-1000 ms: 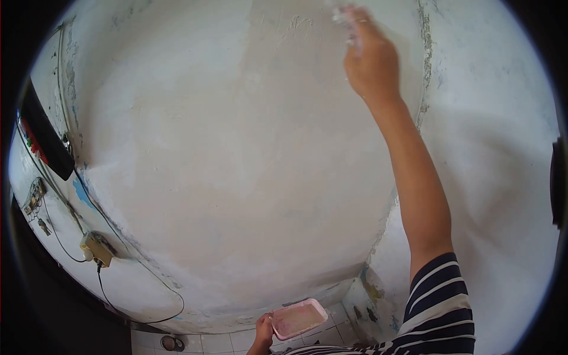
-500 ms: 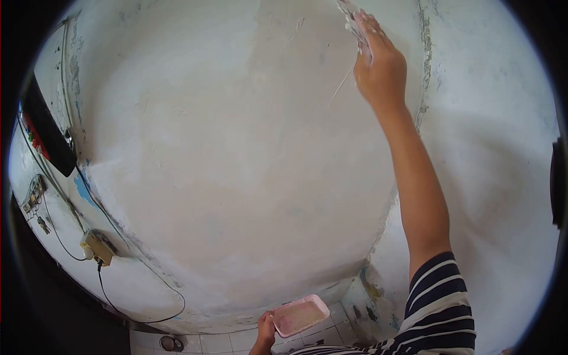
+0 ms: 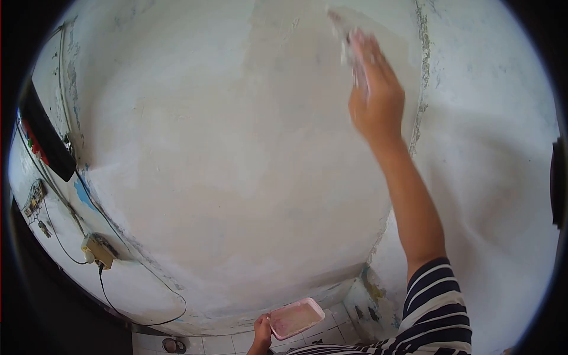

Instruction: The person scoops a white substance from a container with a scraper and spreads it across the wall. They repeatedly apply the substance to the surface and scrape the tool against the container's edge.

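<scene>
My right hand (image 3: 378, 97) is raised high at the upper right, fingers wrapped round a putty-smeared scraper (image 3: 345, 44). Motion blurs the scraper, and its blade lies against the off-white wall (image 3: 207, 154), where a darker damp-looking patch surrounds it. Low in the view, my left hand (image 3: 262, 332) grips the left end of a shallow pink tray (image 3: 321, 309). Pale putty coats the tray's floor and sides.
A rough, crumbling corner seam (image 3: 423, 59) runs down to the right of the scraper. On the left are a dark wall-mounted object (image 3: 50, 136), a socket box (image 3: 97, 251) with hanging cables, and keys (image 3: 44, 228). White floor tiles (image 3: 219, 344) show below.
My right hand and the scraper have moved down along the wall. A thin raised line of putty near the hand no longer shows. The tray has shifted slightly left and down.
</scene>
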`<state>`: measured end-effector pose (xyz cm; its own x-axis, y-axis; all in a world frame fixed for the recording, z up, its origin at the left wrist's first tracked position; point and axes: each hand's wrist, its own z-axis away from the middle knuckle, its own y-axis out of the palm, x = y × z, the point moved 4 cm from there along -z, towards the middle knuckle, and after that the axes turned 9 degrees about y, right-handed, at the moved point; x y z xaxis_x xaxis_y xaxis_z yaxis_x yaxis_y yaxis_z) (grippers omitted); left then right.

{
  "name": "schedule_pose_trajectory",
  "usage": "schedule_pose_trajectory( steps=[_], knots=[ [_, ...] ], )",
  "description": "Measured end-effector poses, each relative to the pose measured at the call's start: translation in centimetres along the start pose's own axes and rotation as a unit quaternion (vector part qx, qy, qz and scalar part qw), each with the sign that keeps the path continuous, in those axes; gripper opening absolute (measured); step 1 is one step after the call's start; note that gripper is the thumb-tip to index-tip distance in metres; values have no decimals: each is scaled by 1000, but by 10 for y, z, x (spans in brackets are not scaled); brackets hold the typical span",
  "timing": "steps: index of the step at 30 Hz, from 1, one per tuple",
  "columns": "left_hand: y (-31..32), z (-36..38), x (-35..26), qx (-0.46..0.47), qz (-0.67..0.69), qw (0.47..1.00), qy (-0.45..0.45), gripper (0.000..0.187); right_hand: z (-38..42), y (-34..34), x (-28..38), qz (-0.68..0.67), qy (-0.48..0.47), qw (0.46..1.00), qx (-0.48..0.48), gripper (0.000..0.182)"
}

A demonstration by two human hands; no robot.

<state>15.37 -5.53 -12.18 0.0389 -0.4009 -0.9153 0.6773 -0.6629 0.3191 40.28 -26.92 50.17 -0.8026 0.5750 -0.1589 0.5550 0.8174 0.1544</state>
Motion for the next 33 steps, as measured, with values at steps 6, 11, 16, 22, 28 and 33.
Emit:
schedule_pose_trajectory(
  steps=[6, 11, 16, 22, 28, 33],
  knots=[
    [19, 5, -10, -31, 30, 999, -4, 28, 126, 35, 47, 18, 20, 989, 143, 49],
    [11, -2, 1, 6, 5, 1000, 18, 26, 202, -17, 125, -111, 15, 946, 305, 41],
    [9, 1, 0, 5, 24, 1000, -2, 25, -5, -10, 10, -90, 61, 985, 131, 58],
    [5, -1, 8, -12, 18, 1000, 8, 25, -5, 42, -42, 27, 1, 1000, 12, 47],
    [3, 4, 15, -4, 35, 999, -5, 25, 239, -15, 110, -88, 23, 951, 296, 40],
    [2, 3, 6, -4, 7, 1000, -3, 24, 121, -39, 74, -160, 71, 953, 248, 53]
  ],
)
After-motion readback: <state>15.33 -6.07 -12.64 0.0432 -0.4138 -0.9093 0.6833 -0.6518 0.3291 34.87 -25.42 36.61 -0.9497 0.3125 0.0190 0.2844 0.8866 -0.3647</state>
